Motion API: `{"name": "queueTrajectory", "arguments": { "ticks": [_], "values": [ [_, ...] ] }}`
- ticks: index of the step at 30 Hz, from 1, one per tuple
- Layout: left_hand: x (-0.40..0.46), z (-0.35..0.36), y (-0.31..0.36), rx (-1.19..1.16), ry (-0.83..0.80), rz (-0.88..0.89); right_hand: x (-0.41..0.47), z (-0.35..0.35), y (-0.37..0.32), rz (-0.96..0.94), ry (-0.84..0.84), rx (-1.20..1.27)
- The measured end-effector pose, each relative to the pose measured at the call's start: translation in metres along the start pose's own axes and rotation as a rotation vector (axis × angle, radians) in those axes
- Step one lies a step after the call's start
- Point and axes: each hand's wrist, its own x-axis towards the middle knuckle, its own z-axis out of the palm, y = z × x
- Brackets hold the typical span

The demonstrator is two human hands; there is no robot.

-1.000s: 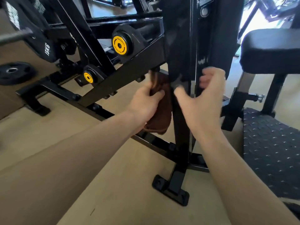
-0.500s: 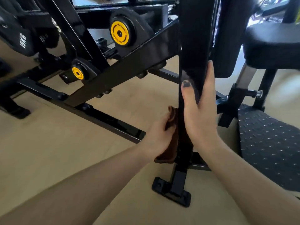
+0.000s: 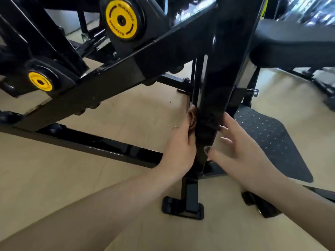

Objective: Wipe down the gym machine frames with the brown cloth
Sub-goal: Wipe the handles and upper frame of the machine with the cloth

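Brown cloth [image 3: 192, 118] pressed against the left face of the black upright post [image 3: 208, 124] — held there by the left hand [image 3: 178, 151], fingers curled around it. Right hand [image 3: 241, 153] just right of the post — fingers spread and relaxed, holding nothing.

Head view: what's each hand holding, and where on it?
Left hand presses the brown cloth against the left side of the upright post; only the cloth's top edge shows. Right hand holds nothing, fingers spread beside the post.
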Motion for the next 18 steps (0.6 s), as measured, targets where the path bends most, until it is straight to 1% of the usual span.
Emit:
{"name": "queueTrajectory", "arguments": {
  "ticks": [2,4,5,7,10,12,13,15,17,18],
  "values": [
    [0.001,0.000,-0.003,-0.024,-0.066,-0.052,-0.001,0.005,-0.010,0.037,-0.011,0.039],
    [0.001,-0.001,0.000,-0.055,-0.077,-0.070,-0.006,0.007,-0.013,0.059,-0.041,0.005],
    [0.000,-0.004,0.005,-0.077,-0.059,-0.044,-0.008,0.007,-0.013,0.066,-0.056,-0.008],
    [-0.001,-0.012,0.018,-0.099,0.006,0.068,-0.010,0.006,-0.014,0.083,-0.071,0.007],
    [-0.007,-0.018,0.032,-0.098,0.104,0.243,-0.009,0.007,-0.015,0.092,-0.070,0.091],
    [-0.010,-0.015,0.025,-0.065,0.106,0.319,-0.007,0.012,-0.017,0.089,-0.068,0.133],
    [-0.010,-0.012,0.017,-0.044,0.086,0.325,-0.006,0.015,-0.018,0.098,-0.068,0.138],
    [-0.015,-0.002,-0.010,-0.032,0.006,0.242,-0.006,0.023,-0.019,0.129,-0.064,0.141],
    [-0.024,0.008,-0.038,-0.061,-0.092,0.070,-0.005,0.029,-0.020,0.148,-0.047,0.121],
    [-0.029,0.010,-0.048,-0.112,-0.143,-0.035,-0.005,0.032,-0.020,0.159,-0.035,0.093]
  ]
}}
